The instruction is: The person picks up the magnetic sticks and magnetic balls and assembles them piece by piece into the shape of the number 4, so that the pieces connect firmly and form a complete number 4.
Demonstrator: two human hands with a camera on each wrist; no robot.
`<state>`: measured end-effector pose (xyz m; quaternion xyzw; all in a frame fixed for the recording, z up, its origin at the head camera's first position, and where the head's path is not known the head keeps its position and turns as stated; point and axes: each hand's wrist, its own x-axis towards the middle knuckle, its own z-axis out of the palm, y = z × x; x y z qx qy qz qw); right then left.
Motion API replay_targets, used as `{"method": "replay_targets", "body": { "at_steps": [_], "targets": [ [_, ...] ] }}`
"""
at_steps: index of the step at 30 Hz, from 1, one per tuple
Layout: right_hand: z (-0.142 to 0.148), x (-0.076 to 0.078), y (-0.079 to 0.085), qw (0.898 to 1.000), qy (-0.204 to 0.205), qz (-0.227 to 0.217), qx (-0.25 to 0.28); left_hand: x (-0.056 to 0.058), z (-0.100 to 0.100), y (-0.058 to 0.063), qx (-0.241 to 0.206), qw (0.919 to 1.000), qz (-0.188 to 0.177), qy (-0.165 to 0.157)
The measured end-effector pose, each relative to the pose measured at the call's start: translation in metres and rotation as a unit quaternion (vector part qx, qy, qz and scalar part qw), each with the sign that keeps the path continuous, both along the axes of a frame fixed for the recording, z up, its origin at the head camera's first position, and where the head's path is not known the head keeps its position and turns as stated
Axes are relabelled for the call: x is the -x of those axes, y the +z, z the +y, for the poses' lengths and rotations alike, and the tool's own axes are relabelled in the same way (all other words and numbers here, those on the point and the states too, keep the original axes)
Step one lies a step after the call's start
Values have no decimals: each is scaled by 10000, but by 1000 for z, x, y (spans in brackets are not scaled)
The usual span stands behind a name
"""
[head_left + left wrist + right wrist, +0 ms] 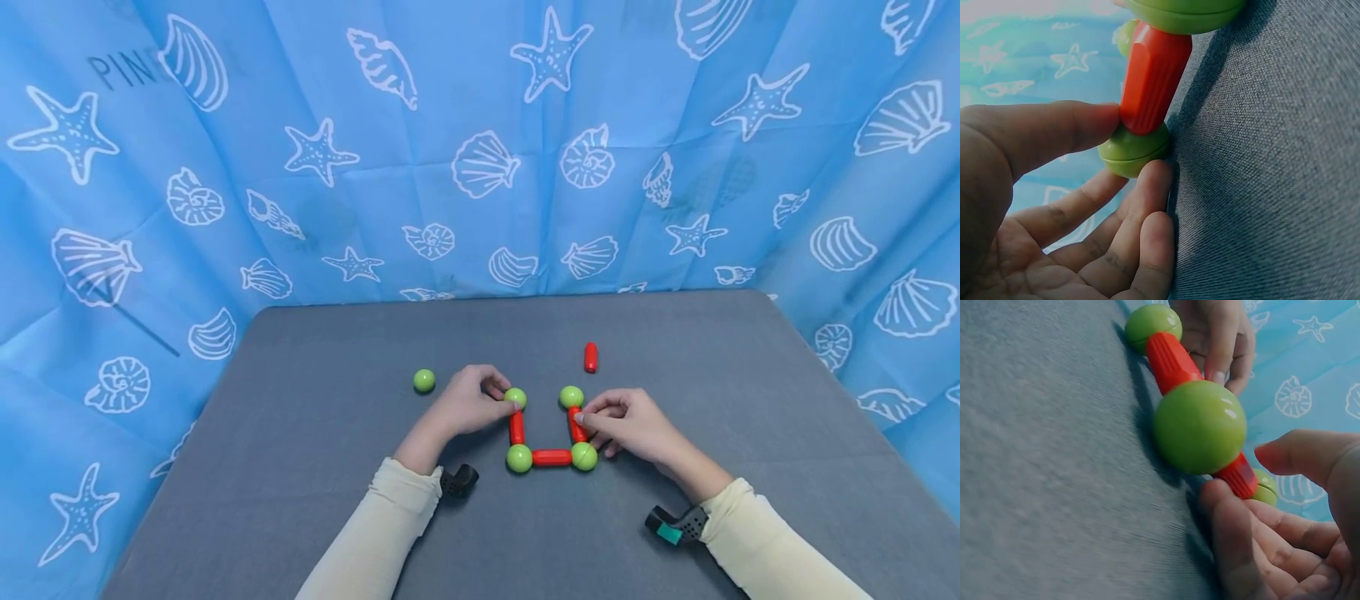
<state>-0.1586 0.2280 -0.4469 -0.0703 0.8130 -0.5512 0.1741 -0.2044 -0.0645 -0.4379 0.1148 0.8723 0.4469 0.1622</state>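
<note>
Green balls and red rods form a three-sided, U-shaped frame on the table. My left hand (471, 402) pinches the green ball (515, 397) at the far end of the left red rod (517, 428). In the left wrist view, the thumb lies where this ball meets its rod. With thumb and fingers, my right hand (632, 427) holds the right red rod (576, 423), which has a green ball (572, 397) at its far end. Nearer me, a red rod (552, 457) joins two corner balls, the left green ball (519, 458) and the right green ball (1200, 427).
A loose red rod (591, 357) lies beyond the frame's right side. Left of my left hand sits a loose green ball (424, 381). The grey table (315, 433) meets a blue curtain (420, 208) with white shells at its far edge.
</note>
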Motion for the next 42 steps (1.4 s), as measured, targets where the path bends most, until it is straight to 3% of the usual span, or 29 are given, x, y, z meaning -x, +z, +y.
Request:
{"method": "replay_targets", "body": {
  "at_steps": [5,10,15,20,31,38,42],
  "targets": [
    [3,8,5,9998,-183,82,37,0,0,1,-5,10000,-10,-1],
    [9,20,14,9970,-472,527,-304,0,0,1,5,10000,-49,18],
    [21,32,27,9846,-915,1127,-975,1,0,0,12,10000,-40,-11],
    [32,44,35,9748,-1294,1365,-1198,2,0,0,3,10000,-35,-16],
    [36,64,22,9603,-1786,1533,-1496,1,-1,-3,-44,10000,-66,-6],
    [30,66,12,9538,-1768,1592,-1837,2,1,-4,34,10000,52,-3],
    [27,69,7,9562,-1712,1518,-1824,3,0,-4,30,10000,59,-7]
  ]
}}
